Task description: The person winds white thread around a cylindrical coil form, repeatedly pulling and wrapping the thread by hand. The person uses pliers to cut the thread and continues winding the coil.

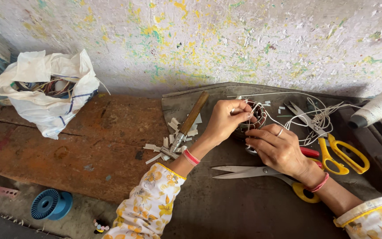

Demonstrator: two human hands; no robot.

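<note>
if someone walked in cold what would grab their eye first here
Probably the two hands at centre: the left hand and right hand close around a small copper-wound coil threaded with white string. Next come the yellow-handled scissors to the right and a second pair of scissors lying just below the right hand. Behind it all, the paint-speckled wall, and a white bag at far left.

So the bag point(49, 95) sits at the counter's point(89, 146) far left end by the wall, hammer point(190, 121) lying mid-counter among paper scraps point(169, 141). Coil point(255, 119) is right of that, two scissors point(261, 171) point(332, 150) nearer the right edge, thread spool point(376, 108) far right. Wire reel point(51, 204) is on the floor, front left.
</note>
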